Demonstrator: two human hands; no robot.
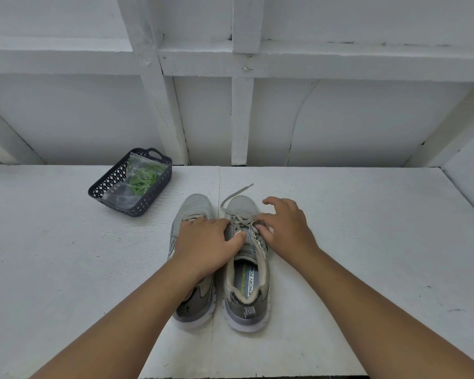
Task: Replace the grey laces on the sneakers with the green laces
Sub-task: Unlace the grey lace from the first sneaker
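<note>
White bench (66, 269) carries everything. Basket (104, 184) w/ bagged green laces (144, 177) sits far-left, well apart from both hands. Pair of sneakers (246, 291) at centre, long axis running away from the person, toes far. Left hand (205, 242) rests over left shoe, thumb on right shoe's tongue. Right hand (285, 228) is nearer the work — its grip pinches the grey lace (237, 194) at the eyelets; loose end trails toward the toe, so the pull goes up and back.
</note>
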